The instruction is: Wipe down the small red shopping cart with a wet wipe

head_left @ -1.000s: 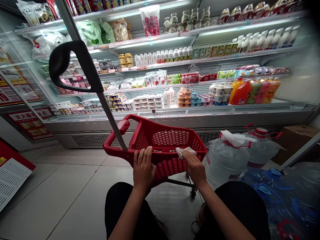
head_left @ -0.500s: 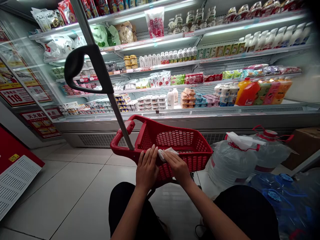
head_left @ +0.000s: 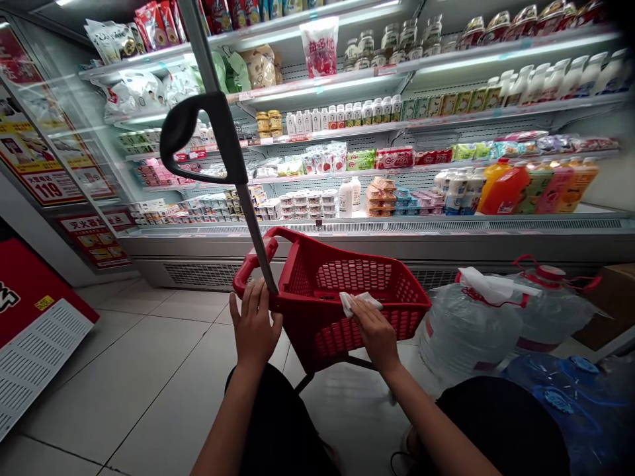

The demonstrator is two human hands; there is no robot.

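Observation:
A red plastic shopping cart (head_left: 302,334) with perforated walls stands in front of my knees. At the foot of its grey metal pole (head_left: 255,231), my left hand (head_left: 255,327) rests on the near rim, fingers stretched and thumb apart, holding nothing. Farther right, my right hand (head_left: 374,330) presses a crumpled white cloth (head_left: 348,305) onto the same rim. The fingers lie over the cloth and hide part of it. A black loop grip (head_left: 228,149) is fixed higher up the pole. The cart's red handle (head_left: 244,272) is left of the pole.
Behind the cart runs a refrigerated display case (head_left: 347,246) with several shelves of drinks and dairy. Large wrapped water bottles (head_left: 461,330) and blue water jugs (head_left: 555,403) crowd the right side. A red cabinet (head_left: 30,291) stands at the left on the tiled floor (head_left: 133,370).
My left hand has moved left along the rim to the pole's foot. My right hand has slid right with the cloth, so the hands are farther apart. The view has shifted slightly.

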